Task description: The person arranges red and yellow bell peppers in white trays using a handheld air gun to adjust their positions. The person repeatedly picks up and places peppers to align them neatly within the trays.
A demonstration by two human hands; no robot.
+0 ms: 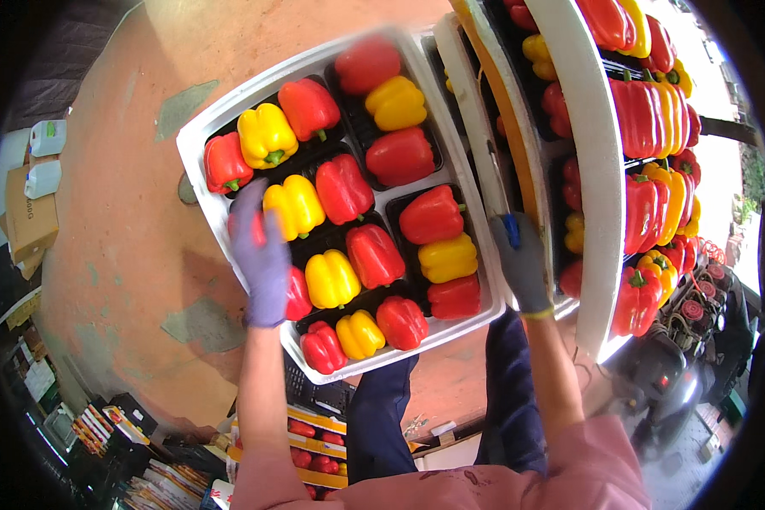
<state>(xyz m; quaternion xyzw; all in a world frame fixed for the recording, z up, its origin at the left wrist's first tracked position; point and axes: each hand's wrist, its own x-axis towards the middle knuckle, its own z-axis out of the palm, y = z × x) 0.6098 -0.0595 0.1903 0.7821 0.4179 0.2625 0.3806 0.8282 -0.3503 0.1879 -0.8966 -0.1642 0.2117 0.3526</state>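
Note:
A white foam box (197,144) sits slantwise in front of me, with black trays of red and yellow bell peppers inside. My left hand (260,255), in a purple glove, is over the box's left rim beside a yellow bell pepper (294,206). Motion smears its fingers, and it partly covers red peppers. My right hand (523,263), in a grey glove, is closed at the box's right side around a blue-handled tool (511,229). Most of that tool is hidden, so its kind is unclear.
Another white foam box wall (582,127) rises on the right, with rows of peppers beyond it. Black machinery (684,340) stands at the lower right. Cardboard boxes (32,212) and white jugs (47,138) line the left. More packed peppers (314,461) lie low near my legs.

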